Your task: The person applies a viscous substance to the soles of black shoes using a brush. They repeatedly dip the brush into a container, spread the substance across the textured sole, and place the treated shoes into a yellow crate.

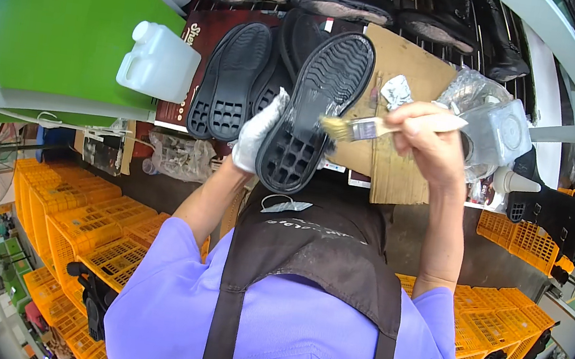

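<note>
A black shoe sole [293,150] is held up in front of me, its inner face with ridges and square hollows turned toward me. My left hand [259,132], in a white glove, grips it by its left edge. My bare right hand [429,139] is closed around the pale handle of a paintbrush [375,129]. The bristles meet the sole's right edge near its middle, where a wet, shiny coating shows. Several more black soles [243,59] lean together just left of the held one.
Brown cardboard [394,172] covers the bench under the brush. A white jug [160,61] stands left, a clear plastic container [500,135] and a white nozzle bottle [516,182] right. Black boots [438,29] line the rack behind. Orange crates [106,232] are stacked around me.
</note>
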{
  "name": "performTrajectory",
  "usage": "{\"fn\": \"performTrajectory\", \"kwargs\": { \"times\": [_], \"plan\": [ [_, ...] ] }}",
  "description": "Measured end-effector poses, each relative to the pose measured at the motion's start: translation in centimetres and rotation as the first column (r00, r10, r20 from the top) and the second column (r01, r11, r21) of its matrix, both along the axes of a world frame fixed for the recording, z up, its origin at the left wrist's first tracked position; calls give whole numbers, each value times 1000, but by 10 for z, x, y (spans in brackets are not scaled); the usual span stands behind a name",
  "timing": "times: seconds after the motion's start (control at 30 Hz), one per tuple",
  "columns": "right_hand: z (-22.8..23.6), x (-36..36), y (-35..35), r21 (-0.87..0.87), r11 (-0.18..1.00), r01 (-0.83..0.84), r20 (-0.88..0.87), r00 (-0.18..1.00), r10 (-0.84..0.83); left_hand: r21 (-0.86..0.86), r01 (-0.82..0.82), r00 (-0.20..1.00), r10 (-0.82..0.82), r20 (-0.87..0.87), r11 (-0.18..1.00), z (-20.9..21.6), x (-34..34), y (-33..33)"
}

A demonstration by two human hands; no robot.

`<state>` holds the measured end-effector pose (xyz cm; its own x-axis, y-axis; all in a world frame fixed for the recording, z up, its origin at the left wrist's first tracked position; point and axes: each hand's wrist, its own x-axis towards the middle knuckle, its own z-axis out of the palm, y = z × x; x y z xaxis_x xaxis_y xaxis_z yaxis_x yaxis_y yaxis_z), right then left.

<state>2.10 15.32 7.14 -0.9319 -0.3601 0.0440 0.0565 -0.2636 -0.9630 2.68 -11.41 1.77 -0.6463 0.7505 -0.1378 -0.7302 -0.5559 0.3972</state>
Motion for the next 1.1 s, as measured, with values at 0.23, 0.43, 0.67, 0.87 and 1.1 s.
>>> {"fn": "performTrajectory", "kwargs": {
  "times": [0.23,0.43,0.67,0.87,1.1],
  "plan": [
    [-21,-16,-14,126,926,356,-15,934,-357,-145,-99,995,100,-4,984,9,5,12],
    [-3,21,-36,433,850,300,-697,709,105,-230,-232,973,227,-47,945,-9,-9,15],
    [17,36,-33,405,914,36,-552,806,213,-150,-199,980,201,-3,969,3,-20,30],
    [13,23,-24,453,868,206,-531,844,77,-253,-235,958,181,-221,939,-15,-19,27],
    [12,36,2,172,972,163,-383,920,-86,-254,-200,980,189,-67,946,18,-16,37]
  ]
}}
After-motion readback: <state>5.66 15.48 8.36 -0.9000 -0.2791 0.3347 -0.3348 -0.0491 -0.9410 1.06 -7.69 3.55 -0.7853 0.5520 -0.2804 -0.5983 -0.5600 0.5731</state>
